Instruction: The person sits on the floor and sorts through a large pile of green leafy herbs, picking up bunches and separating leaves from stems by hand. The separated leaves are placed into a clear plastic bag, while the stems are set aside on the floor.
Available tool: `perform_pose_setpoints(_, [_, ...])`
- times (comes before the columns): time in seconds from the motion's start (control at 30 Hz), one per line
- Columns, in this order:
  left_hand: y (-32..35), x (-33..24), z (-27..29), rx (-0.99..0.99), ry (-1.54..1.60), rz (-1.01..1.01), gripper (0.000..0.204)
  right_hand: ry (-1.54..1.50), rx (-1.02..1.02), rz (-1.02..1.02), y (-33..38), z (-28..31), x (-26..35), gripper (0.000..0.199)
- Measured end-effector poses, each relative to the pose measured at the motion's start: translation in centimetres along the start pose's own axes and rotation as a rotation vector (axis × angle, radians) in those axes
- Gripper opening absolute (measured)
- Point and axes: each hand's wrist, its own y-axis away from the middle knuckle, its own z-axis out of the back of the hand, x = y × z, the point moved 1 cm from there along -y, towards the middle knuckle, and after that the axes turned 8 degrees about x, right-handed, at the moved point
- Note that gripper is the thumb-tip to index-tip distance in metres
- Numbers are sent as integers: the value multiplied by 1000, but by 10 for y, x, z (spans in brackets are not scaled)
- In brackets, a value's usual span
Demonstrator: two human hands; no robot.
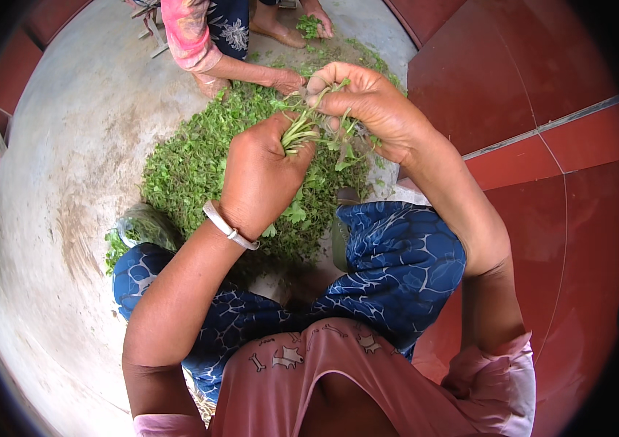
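My left hand [260,171] is closed round a small bunch of pale green leafy stems [299,135], held above the heap with the stem ends poking out of the fist. Close beside it, my right hand [382,109] pinches thin strands of the same leafy greens between thumb and fingers. Some leaves [347,154] dangle below the right palm. Under both hands spreads a large heap of loose leafy greens [189,164] on the concrete floor. The exact tips of the right fingers are partly covered by the strands.
Across the heap, a co-worker's hand [288,80] reaches toward the greens, and their other hand [320,25] holds a small green bunch. By my left knee lies a clear plastic bag [151,224] with greens at it. Red tiled wall [521,146] runs along the right.
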Motion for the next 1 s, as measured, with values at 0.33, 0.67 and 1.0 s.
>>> perform_pose_setpoints(0.33, [-7,-8,11,-48,673,264,14,-150,70,31,2,0,1,15])
perform_pose_setpoints(0.67, [5,-14,16,72,696,313,18,-446,-214,20,-3,25,-5,8])
perform_pose_setpoints(1.0, [-6,-20,-13,5,404,59,14,-425,-251,111,-20,8,-9,14])
